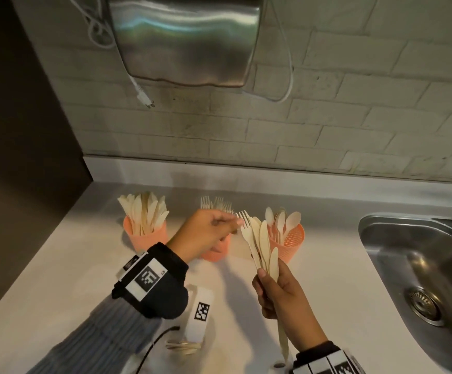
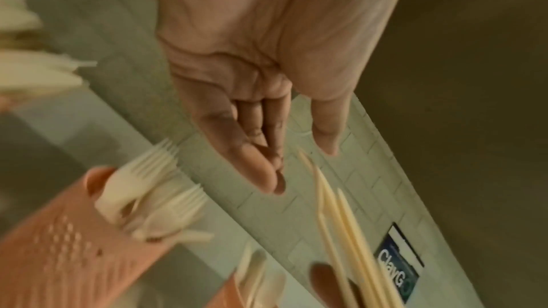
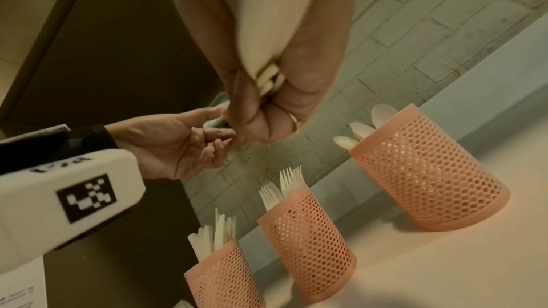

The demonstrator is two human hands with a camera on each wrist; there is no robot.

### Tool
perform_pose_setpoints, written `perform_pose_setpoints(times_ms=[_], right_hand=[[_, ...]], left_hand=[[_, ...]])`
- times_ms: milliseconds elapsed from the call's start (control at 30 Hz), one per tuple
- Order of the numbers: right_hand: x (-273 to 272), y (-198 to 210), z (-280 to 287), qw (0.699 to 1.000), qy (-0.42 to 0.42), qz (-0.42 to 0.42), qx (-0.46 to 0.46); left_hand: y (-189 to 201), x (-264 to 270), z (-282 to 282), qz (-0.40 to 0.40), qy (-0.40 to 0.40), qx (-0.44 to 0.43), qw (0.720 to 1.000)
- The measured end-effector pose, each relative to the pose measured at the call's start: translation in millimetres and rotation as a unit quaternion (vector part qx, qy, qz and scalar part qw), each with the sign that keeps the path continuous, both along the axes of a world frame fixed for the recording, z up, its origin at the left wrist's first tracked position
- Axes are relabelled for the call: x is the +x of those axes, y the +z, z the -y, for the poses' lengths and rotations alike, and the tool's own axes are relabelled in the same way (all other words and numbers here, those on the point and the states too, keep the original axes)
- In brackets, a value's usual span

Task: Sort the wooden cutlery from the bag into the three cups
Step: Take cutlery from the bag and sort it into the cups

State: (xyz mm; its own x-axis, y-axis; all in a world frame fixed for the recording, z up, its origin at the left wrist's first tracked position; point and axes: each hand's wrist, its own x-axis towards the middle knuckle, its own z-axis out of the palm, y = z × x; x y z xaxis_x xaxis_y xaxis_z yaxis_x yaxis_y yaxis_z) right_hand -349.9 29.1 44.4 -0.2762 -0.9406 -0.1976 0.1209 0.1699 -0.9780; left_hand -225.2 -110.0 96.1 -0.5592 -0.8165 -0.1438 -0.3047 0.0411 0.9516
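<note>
**A loose fan of cutlery, one fork from slipping**

While the right hand (image 1: 278,290) grips a mixed bundle of wooden cutlery (image 1: 260,244) by the handles, its fingers curled tight round them, the heads splay upward just in front of the spoon cup (image 1: 289,241). The left hand (image 1: 206,233) reaches across with fingers nearly straight, its tips at the tines of the bundle's fork (image 1: 243,224); whether it already pinches that fork I cannot tell. If it tugs sideways, neighbouring knives could slide out of the fan and drop onto the counter (image 1: 84,265) (or tip into the spoon cup). The fork cup (image 1: 216,252) stands left of the spoon cup, under the left hand; the knife cup (image 1: 144,236) stands farther left.
</note>
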Motion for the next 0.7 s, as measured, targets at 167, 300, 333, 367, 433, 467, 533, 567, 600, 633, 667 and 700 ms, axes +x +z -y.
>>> perform_pose_setpoints(times_ms=[167, 300, 333, 367, 433, 467, 533, 567, 600, 633, 667, 700], right_hand=[[9.7, 0.0, 8.5, 0.999, 0.036, -0.016, -0.007], [17.0, -4.9, 17.5, 1.000, -0.002, 0.005, 0.005], [18.7, -6.6, 18.9, 1.000, -0.014, 0.008, 0.010], [19.6, -8.4, 19.8, 0.999, -0.024, 0.013, 0.018], [20.1, -10.2, 20.9, 0.999, -0.034, 0.028, 0.032], [20.1, -10.3, 21.8, 0.998, -0.038, 0.040, 0.037], [20.1, -8.0, 21.0, 0.996, -0.042, 0.067, 0.040], [19.8, -7.2, 20.1, 0.996, -0.040, 0.078, 0.031], [19.8, -6.2, 19.1, 0.996, -0.038, 0.081, 0.020], [19.6, -4.8, 17.7, 0.996, -0.036, 0.078, 0.009], [19.6, -3.8, 15.9, 0.997, -0.033, 0.068, -0.002], [19.1, -3.0, 15.0, 0.998, -0.032, 0.051, -0.017]], left_hand=[[-3.7, 14.4, -1.3, -0.016, 0.050, -0.013, 0.999], [15.2, 57.7, 19.9, -0.095, 0.179, -0.019, 0.979], [22.1, 70.7, 26.9, -0.106, 0.219, -0.031, 0.969], [27.4, 81.4, 33.7, -0.117, 0.252, -0.047, 0.959], [34.3, 92.5, 43.6, -0.140, 0.288, -0.070, 0.945], [34.4, 92.0, 46.7, -0.150, 0.294, -0.073, 0.941], [27.4, 79.0, 50.9, -0.149, 0.294, -0.072, 0.942], [21.0, 69.2, 51.1, -0.137, 0.286, -0.069, 0.946], [12.5, 58.2, 51.4, -0.122, 0.274, -0.060, 0.952], [3.2, 47.7, 51.3, -0.103, 0.256, -0.047, 0.960], [-7.6, 38.5, 51.8, -0.074, 0.236, -0.033, 0.968], [-15.4, 31.5, 50.5, -0.035, 0.214, -0.024, 0.976]])
